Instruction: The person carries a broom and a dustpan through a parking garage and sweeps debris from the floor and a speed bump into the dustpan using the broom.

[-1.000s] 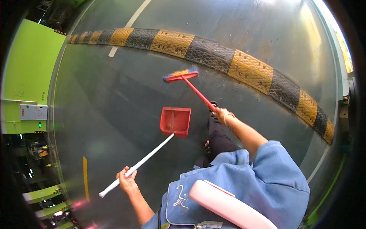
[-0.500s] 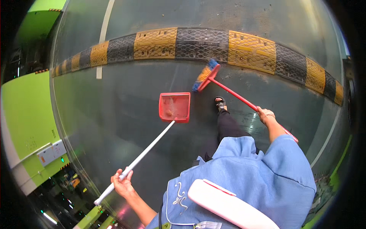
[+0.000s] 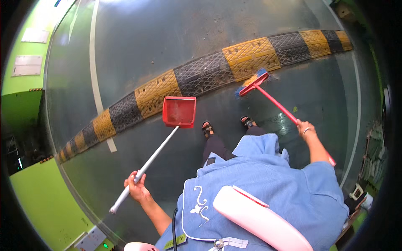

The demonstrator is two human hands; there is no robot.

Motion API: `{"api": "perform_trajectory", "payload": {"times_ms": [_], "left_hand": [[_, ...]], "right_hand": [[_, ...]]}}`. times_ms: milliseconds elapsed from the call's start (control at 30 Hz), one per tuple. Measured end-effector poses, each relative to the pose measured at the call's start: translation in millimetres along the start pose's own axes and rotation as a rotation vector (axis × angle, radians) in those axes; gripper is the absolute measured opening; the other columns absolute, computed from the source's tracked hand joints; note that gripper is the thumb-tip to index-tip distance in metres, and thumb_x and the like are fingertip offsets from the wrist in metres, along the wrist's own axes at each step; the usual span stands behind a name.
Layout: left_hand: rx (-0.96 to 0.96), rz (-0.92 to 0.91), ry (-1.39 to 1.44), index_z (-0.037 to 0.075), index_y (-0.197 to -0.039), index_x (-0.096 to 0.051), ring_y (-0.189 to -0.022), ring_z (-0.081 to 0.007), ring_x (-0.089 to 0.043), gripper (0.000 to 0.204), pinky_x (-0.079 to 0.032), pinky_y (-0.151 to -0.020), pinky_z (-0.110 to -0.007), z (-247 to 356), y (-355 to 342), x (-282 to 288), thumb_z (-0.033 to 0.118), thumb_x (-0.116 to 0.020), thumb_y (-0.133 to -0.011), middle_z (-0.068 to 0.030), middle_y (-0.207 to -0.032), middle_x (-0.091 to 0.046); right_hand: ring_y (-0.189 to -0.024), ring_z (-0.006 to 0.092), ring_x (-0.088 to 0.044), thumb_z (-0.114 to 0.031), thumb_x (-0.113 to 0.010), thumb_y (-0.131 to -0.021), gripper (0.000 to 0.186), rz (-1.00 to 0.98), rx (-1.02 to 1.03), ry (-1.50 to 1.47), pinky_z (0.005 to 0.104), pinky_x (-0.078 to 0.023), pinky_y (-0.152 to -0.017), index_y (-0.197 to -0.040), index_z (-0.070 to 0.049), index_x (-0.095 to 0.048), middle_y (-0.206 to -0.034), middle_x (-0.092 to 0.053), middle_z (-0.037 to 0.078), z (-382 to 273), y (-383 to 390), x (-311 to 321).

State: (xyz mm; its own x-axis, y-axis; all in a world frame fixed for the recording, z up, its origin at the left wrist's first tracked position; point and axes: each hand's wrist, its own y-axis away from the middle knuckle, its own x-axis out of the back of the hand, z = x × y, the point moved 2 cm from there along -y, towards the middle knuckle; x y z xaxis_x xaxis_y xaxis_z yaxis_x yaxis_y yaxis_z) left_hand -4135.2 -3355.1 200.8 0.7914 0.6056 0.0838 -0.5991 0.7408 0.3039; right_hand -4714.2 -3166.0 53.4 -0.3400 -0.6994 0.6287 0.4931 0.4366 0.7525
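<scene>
My left hand (image 3: 137, 187) is closed round the grey-white handle of a red long-handled dustpan (image 3: 179, 112). Its pan faces up close to the speed bump, with a little dirt faintly visible inside. In my right hand (image 3: 307, 129) is the red handle of a broom (image 3: 256, 83), held partway along so that the rest of the stick runs back beside my forearm. The broom's blue and orange bristles are at the floor near the speed bump's near edge, right of the dustpan and apart from it.
A black-and-yellow speed bump (image 3: 205, 73) crosses the grey floor (image 3: 167, 29), with loose dirt scattered beyond it. A green wall (image 3: 48, 201) stands at the left. Piled items (image 3: 372, 161) lie at the far right. My sandalled feet (image 3: 208, 129) are between the two tools.
I have stepped and turned, so the speed bump now runs slantwise and lies nearer the dustpan. The broom head has moved rightward, away from the dustpan. Both feet now show.
</scene>
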Motion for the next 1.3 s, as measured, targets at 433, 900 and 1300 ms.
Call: {"api": "perform_trajectory", "payload": {"times_ms": [433, 900, 1300], "left_hand": [[0.018, -0.141, -0.152, 0.003, -0.066, -0.045, -0.067, -0.0216, -0.055, 0.005, -0.049, -0.050, -0.030, -18, -140, -73, 0.007, -0.046, -0.069, -0.0101, -0.068, -0.053], [-0.028, -0.174, -0.277, 0.004, -0.077, -0.039, -0.068, -0.0253, -0.054, 0.010, -0.051, -0.050, -0.036, -14, -135, -95, 0.011, -0.043, -0.071, -0.0129, -0.076, -0.052], [-0.019, -0.348, -0.282, 0.001, -0.065, -0.041, -0.071, -0.0285, -0.055, 0.007, -0.051, -0.051, -0.037, -1, -72, -162, 0.006, -0.044, -0.069, -0.0151, -0.073, -0.052]], "right_hand": [[-0.085, 0.0274, -0.052, -0.029, -0.029, -0.081, 0.031, 0.024, 0.134, -0.106, 0.0365, -0.041, -0.071, -0.108, -0.019, -0.041, -0.088, -0.054, 0.014, -200, -85, 38], [-0.082, 0.0251, -0.053, -0.022, -0.035, -0.080, 0.023, -0.040, -0.200, 0.051, 0.0359, -0.043, -0.069, -0.101, -0.018, -0.043, -0.086, -0.055, 0.011, 15, -60, 49], [-0.088, 0.0306, -0.047, -0.025, -0.035, -0.079, 0.029, 0.182, -0.164, -0.595, 0.0399, -0.039, -0.074, -0.105, -0.016, -0.041, -0.093, -0.052, 0.012, 17, -112, 14]]}}
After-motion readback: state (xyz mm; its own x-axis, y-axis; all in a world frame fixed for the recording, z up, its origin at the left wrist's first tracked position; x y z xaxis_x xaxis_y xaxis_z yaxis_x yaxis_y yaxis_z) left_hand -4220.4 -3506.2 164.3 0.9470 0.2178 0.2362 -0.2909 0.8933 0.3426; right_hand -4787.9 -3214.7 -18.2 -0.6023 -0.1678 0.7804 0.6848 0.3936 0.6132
